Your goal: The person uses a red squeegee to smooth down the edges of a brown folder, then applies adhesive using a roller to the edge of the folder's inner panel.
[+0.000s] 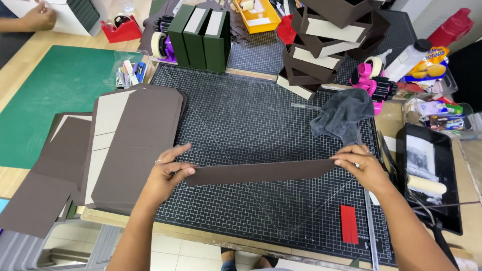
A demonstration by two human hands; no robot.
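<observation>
A long dark brown paper strip (261, 172) stretches flat above the black gridded cutting mat (251, 115). My left hand (168, 173) pinches its left end between thumb and fingers. Its right end is pinched by my right hand (362, 164). Beside my left hand lies a stack of brown cut board sheets (135, 145) with pale inner panels.
A grey cloth (344, 114) lies at the mat's right. A red card (349, 224) and a metal ruler (371, 221) lie near the front right. A black tray with a roller (427, 184) stands right. Brown box shells (326, 40), green boxes (201, 35), tape dispensers and a green mat (55, 95) ring the back. Another person's hand (37, 16) is far left.
</observation>
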